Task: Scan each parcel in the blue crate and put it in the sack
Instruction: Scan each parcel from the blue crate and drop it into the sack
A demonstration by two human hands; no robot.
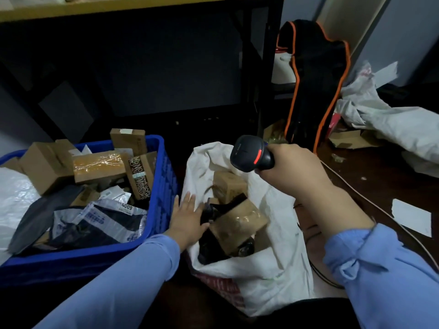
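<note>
- 1 blue crate (164,186), just left of the left hand (187,219)
- 5 or so brown boxes (98,166) in it, plus a few poly mailers (114,217), too jumbled to count
- 1 white sack (273,233) below the right hand (292,167), 2 taped boxes (240,222) showing inside
- 1 scanner (251,154)

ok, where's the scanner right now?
Head view, right of centre: the scanner is gripped in the right hand, above the open white sack.

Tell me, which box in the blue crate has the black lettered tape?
The box leaning against the blue crate's wall nearest the sack; the other boxes show only plain cardboard or clear tape.
</note>
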